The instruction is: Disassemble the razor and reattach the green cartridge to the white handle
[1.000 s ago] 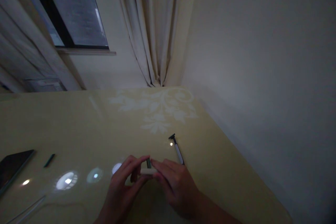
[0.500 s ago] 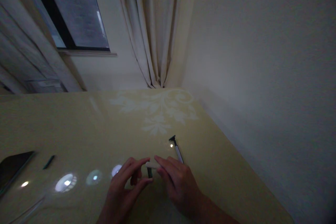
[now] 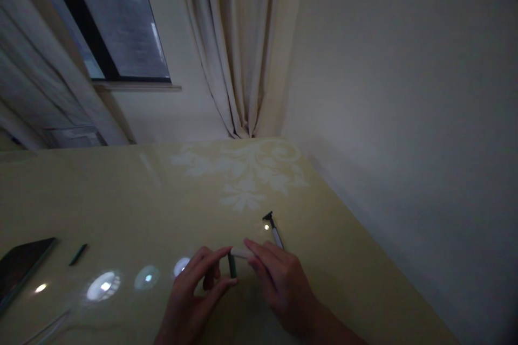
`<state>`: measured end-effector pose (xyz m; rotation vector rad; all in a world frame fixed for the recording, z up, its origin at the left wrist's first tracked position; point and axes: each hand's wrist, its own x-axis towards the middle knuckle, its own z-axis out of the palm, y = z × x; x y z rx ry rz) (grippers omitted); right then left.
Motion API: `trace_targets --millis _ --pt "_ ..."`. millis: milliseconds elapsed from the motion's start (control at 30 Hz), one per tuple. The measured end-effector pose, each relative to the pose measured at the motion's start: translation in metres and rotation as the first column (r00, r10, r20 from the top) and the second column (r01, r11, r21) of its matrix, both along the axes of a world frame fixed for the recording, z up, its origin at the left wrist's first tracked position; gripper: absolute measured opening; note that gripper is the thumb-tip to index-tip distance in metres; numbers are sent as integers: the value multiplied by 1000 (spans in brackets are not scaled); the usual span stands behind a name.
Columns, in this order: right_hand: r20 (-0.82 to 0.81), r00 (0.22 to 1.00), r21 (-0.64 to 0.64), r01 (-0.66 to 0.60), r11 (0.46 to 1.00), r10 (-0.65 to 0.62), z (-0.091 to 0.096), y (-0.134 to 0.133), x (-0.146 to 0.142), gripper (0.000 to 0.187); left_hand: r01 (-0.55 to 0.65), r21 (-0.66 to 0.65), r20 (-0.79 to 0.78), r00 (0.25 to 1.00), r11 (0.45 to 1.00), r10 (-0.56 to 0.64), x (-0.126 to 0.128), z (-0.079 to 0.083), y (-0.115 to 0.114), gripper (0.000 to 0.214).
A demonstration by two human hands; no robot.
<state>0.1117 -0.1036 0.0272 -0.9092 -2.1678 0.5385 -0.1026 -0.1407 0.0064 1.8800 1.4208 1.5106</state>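
My left hand (image 3: 198,288) is closed in a pinch, with thumb and forefinger on the two ends of a small dark razor cartridge (image 3: 232,265) held upright. My right hand (image 3: 283,285) pinches a small whitish piece (image 3: 242,253), its kind unclear. That piece reaches left to the cartridge's upper part, close to my left fingertip; whether they touch, I cannot tell. Just beyond my right hand lies a razor (image 3: 277,235) with a black head and a grey handle, its lower end hidden behind the hand.
Far left on the glossy yellowish table (image 3: 170,205) rests a dark flat tablet-like object (image 3: 24,264). Beside it is a small dark strip (image 3: 78,254) resembling another cartridge. A thin clear strand (image 3: 50,328) lies at lower left. A wall (image 3: 404,118) borders the right edge.
The whitish piece has shifted slightly right with my right hand, and more of the dark cartridge now shows. The view has moved slightly.
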Motion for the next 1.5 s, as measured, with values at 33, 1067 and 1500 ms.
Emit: trace_targets --millis 33,1067,1500 --pt "7 1000 4 -4 1000 4 0 0 0 45 3 -2 -2 1000 1000 -3 0 0 0 38" --pt "21 999 48 -47 998 46 -5 1 -1 47 36 -26 -31 999 999 -36 -6 -10 -1 42" --pt "3 1000 84 -5 996 5 -7 3 -1 48 26 14 -63 998 1000 -25 -5 -8 1 42"
